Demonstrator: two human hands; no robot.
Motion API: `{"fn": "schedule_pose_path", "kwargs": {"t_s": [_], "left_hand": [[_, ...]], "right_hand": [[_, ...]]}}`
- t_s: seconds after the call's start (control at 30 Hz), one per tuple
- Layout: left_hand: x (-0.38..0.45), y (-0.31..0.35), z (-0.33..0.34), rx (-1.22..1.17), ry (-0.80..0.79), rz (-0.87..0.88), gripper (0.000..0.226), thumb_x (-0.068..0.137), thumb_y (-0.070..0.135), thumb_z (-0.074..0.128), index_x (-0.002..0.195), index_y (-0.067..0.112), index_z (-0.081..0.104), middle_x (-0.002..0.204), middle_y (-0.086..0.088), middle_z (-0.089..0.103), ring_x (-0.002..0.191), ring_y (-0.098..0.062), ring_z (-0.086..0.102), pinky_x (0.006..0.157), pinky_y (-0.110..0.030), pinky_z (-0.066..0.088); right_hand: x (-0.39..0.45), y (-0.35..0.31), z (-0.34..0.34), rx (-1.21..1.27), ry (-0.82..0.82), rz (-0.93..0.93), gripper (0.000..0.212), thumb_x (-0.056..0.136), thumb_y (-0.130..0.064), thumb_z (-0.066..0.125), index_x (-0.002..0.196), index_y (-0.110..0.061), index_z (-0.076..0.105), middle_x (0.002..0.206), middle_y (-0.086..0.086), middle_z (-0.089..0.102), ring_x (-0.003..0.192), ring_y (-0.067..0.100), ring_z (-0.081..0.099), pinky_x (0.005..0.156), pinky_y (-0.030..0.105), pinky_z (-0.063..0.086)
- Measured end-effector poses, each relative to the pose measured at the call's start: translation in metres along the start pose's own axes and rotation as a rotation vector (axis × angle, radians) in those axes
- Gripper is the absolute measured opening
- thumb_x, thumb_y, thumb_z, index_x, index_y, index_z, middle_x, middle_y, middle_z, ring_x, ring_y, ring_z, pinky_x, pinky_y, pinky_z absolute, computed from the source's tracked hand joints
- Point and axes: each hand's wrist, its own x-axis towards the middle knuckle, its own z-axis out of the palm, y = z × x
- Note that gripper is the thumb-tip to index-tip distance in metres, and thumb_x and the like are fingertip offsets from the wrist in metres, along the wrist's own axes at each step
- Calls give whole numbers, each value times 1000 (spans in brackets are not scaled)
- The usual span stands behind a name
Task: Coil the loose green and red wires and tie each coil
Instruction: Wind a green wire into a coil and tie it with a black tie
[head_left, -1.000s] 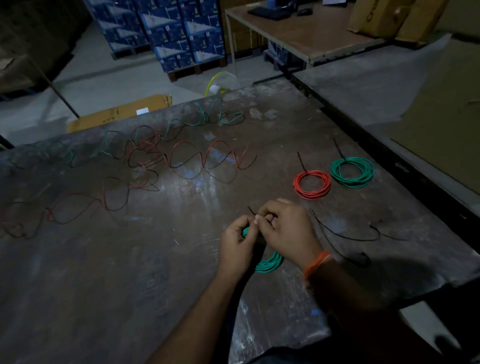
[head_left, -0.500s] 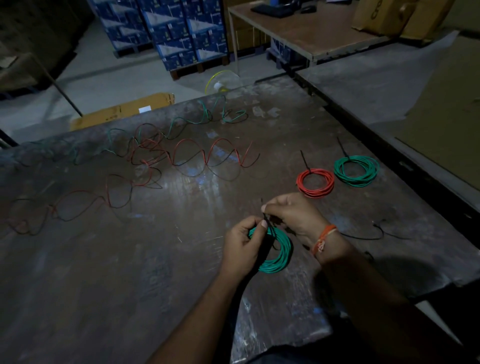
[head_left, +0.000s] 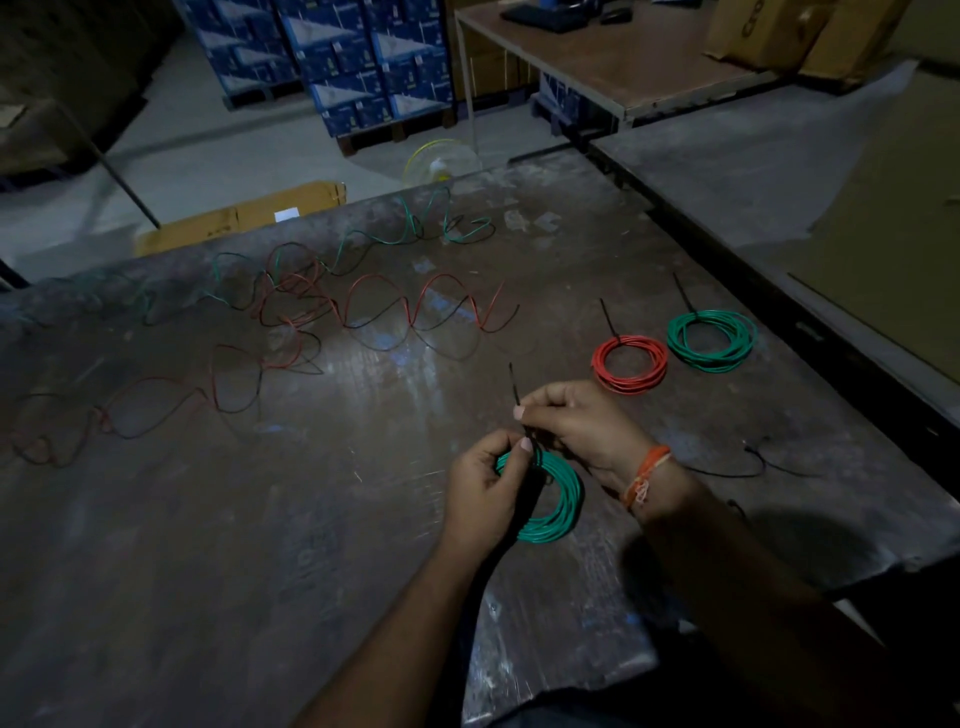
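two green coils (head_left: 550, 499), one red coil (head_left: 630, 365)

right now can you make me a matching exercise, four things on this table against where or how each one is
Things:
1 red coil
2 green coil with the black tie
3 loose red wire
4 spare black tie

States:
A uncoiled at the table's far side
B held in both hands
C lying beside the right wrist
D tied, next to another green coil

Pairs: 1-D, 2-B, 3-A, 4-C

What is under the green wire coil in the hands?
The green wire coil hangs over the dark worn tabletop. The left hand covers its left side.
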Motion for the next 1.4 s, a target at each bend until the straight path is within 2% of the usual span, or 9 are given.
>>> {"fn": "schedule_pose_path", "kwargs": {"t_s": [0.1,0.3,0.5,0.67,0.8,0.97,1.13,1.23,1.4], "left_hand": [[1,-3,1,6,8,3,25,98,29,57,82,12,65,74,-11,65,71,-17,58,65,-47,49],[3,-6,2,-7,13,-28,29,98,34,58,82,10,63,72,-21,55,68,-21,51,63,-54,47],[3,-7,2,-106,0,-112,27,96,40,61,87,15,65,68,-8,54,67,-24,48,66,-46,40],[4,0,1,-66,6,-35,14,97,24,57,105,21,68,97,-8,71,89,-21,64,80,-40,50],[4,-2,1,-38,12,-28,19,98,28,57,94,12,66,86,-18,65,81,-21,58,75,-43,46],[-1,7,2,-21,34,2,20,96,30,64,87,13,68,79,-4,66,78,-12,59,72,-35,47],[0,8,5,37,69,-17,15,93,22,67,80,14,68,74,-3,66,74,-10,60,68,-33,47],[0,9,5,75,88,-5,16,95,19,66,81,12,67,74,-7,65,72,-9,58,67,-31,46],[0,7,7,130,94,34,19,95,34,62,85,19,68,76,-4,65,76,-26,61,69,-41,49]], "right_hand": [[-1,4,-3,14,-1,-15,15,88,-2,71,76,-11,67,67,8,59,64,20,52,64,31,42],[6,5,-4,-99,208,-190,19,92,-14,69,75,-19,61,56,-12,49,55,5,44,59,28,36],[10,-2,-4,-150,155,-245,19,95,-13,66,77,-18,60,58,-9,59,58,5,53,60,27,42],[16,5,-10,-191,184,-236,16,90,-16,71,77,-19,62,57,-9,56,54,5,51,59,28,42],[19,10,-11,-242,231,-239,14,86,-21,75,77,-25,64,55,-13,54,54,4,49,58,29,43],[15,7,-8,-334,262,-270,14,86,-18,76,77,-20,65,65,-9,58,57,-2,51,59,23,46],[9,4,-6,-339,234,-332,15,87,-13,73,77,-16,63,57,-13,52,53,-1,49,56,18,42],[7,-2,-4,-341,267,-371,17,89,-12,71,77,-16,59,59,-11,52,55,0,49,57,27,43],[0,-21,-7,-295,357,-511,15,90,-10,69,82,-17,60,72,-7,60,68,5,56,65,28,47]]}}
